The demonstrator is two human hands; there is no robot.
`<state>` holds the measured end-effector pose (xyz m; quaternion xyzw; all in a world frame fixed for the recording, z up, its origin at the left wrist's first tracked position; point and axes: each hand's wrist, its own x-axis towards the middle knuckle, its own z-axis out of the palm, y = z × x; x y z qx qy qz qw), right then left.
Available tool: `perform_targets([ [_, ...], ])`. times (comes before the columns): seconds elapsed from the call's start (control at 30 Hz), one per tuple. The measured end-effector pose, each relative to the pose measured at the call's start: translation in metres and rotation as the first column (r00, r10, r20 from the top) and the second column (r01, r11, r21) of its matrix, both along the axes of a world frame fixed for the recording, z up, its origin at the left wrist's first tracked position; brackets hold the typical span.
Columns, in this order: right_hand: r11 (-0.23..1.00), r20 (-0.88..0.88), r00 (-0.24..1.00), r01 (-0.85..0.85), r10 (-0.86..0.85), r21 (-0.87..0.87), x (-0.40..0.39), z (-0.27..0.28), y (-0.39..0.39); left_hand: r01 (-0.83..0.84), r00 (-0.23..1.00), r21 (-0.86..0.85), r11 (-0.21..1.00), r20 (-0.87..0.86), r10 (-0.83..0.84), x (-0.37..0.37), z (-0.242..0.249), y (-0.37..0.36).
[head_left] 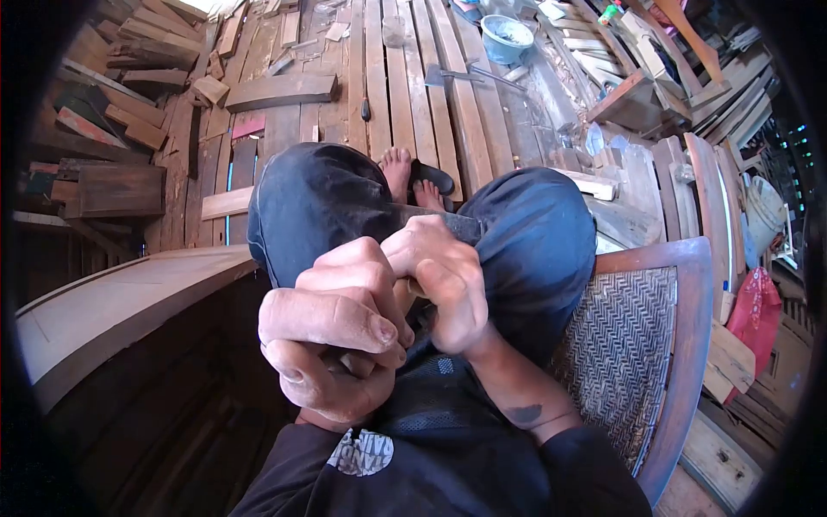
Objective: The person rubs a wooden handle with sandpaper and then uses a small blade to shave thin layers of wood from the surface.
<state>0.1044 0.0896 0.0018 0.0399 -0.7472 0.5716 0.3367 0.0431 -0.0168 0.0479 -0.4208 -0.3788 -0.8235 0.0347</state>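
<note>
My left hand (332, 323) is close to the camera, its fingers curled into a closed grip and the thumb folded in under them. My right hand (444, 271) meets it over my lap, also closed, with fingers bent inward. A small tan patch shows in the gap between the hands; what they hold is mostly hidden and I cannot tell what it is. Just beyond my right hand, a dark grey flat strip (461, 226) spans between my knees. Both hands are above my dark trousers (530, 237).
A woven-seat chair (624, 345) is at my right, a pale curved board (129, 297) at my left. On the slatted floor lie an adze-like tool (437, 76), a thick wood block (280, 90) and a screwdriver-like tool (365, 109). A bucket (506, 39) stands farther off, among timber offcuts.
</note>
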Motion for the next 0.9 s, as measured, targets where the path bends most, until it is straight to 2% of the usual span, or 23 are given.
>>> perform_targets([
  [0.07,0.998,0.035,0.999,0.024,-0.026,0.056,-0.005,-0.030,0.015,0.008,0.996,-0.041,0.999,-0.083,-0.012,-0.004,0.002,-0.002],
  [0.1,0.991,0.103,0.990,0.083,-0.094,0.101,-0.008,-0.035,0.023,0.015,0.998,-0.038,0.999,-0.056,-0.017,-0.005,0.003,-0.003],
  [0.13,0.990,0.214,0.967,0.135,-0.139,0.036,-0.010,-0.041,0.025,0.023,0.999,-0.035,0.999,-0.026,-0.024,-0.004,0.001,-0.006],
  [0.2,0.987,0.114,0.984,0.124,-0.135,0.099,-0.006,-0.032,0.018,0.035,0.999,-0.009,0.999,-0.011,-0.035,-0.005,0.000,-0.003],
  [0.23,0.997,0.069,0.996,0.045,-0.049,0.055,-0.003,-0.016,0.012,0.038,0.999,0.005,0.999,-0.015,-0.038,-0.005,-0.001,-0.001],
  [0.33,1.000,0.022,1.000,-0.021,0.021,0.002,-0.001,-0.001,0.005,0.026,0.999,0.007,1.000,0.021,-0.026,-0.002,-0.001,-0.001],
  [0.4,0.996,0.109,0.994,-0.011,0.001,0.092,-0.004,-0.027,0.023,0.024,0.999,-0.016,1.000,0.040,-0.023,-0.002,0.001,-0.003],
  [0.43,0.993,0.189,0.979,0.054,-0.073,0.105,-0.006,-0.036,0.029,0.035,0.996,-0.005,0.999,0.080,-0.035,-0.002,0.003,-0.004],
  [0.47,0.996,0.297,0.952,0.063,-0.078,0.059,-0.006,-0.043,0.034,0.033,0.999,-0.014,0.999,0.039,-0.032,-0.001,0.004,-0.004],
  [0.57,0.995,0.127,0.992,-0.037,0.026,0.090,-0.003,-0.017,0.022,0.030,0.996,-0.034,0.999,-0.085,-0.033,-0.005,0.003,0.003],
  [0.67,0.992,0.055,0.991,-0.121,0.119,0.037,-0.001,-0.005,0.016,0.021,0.996,-0.023,1.000,-0.089,-0.023,-0.005,0.003,0.003],
  [0.73,0.994,0.101,0.995,-0.035,0.025,0.103,-0.007,-0.026,0.027,0.020,0.999,-0.027,0.999,-0.028,-0.021,-0.005,0.003,0.001],
  [0.8,0.995,0.295,0.953,0.044,-0.069,0.092,-0.009,-0.032,0.033,0.016,1.000,-0.029,0.999,0.020,-0.016,-0.003,0.005,-0.001],
  [0.87,0.997,0.194,0.981,-0.007,-0.008,0.075,-0.007,-0.012,0.020,0.015,0.998,-0.043,0.999,0.067,-0.012,0.000,0.003,-0.003],
  [0.9,0.978,0.036,0.997,-0.074,0.068,0.194,-0.007,-0.004,0.017,0.049,0.998,-0.012,0.999,0.032,-0.048,0.000,0.002,-0.001],
])
